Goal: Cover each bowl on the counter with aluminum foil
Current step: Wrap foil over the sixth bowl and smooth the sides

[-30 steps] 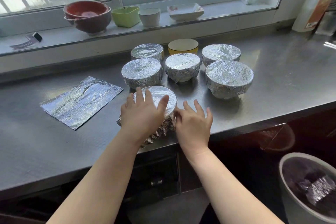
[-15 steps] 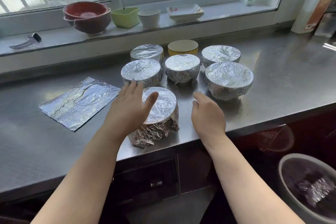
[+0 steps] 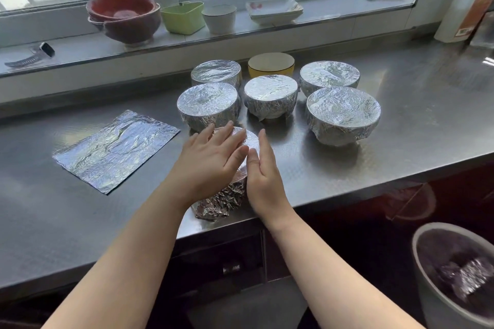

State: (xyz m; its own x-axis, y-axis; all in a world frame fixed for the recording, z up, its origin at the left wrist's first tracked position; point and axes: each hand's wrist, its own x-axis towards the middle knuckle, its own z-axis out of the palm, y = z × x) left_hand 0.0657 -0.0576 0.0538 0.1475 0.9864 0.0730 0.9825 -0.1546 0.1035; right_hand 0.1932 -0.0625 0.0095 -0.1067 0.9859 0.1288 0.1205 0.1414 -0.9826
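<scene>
A foil-wrapped bowl (image 3: 227, 197) stands near the counter's front edge, its foil crumpled down the side. My left hand (image 3: 208, 163) lies flat over its top with straight fingers. My right hand (image 3: 263, 171) presses edge-on against the bowl's right side, fingers straight. Behind it stand several more foil-covered bowls, such as the large one (image 3: 343, 115) at the right. One yellow bowl (image 3: 270, 64) at the back is bare. A flat foil sheet (image 3: 115, 149) lies on the counter to the left.
The steel counter (image 3: 414, 120) ends in a front edge just below the near bowl. On the windowsill sit a red bowl (image 3: 124, 19), a green dish (image 3: 183, 17), a white cup (image 3: 219, 19) and a white tray (image 3: 274, 9). A bin (image 3: 427, 275) holding crumpled foil stands low right.
Both hands lifted away from the near bowl, then returned: the left now covers its top and the right moved in from the right to press its side.
</scene>
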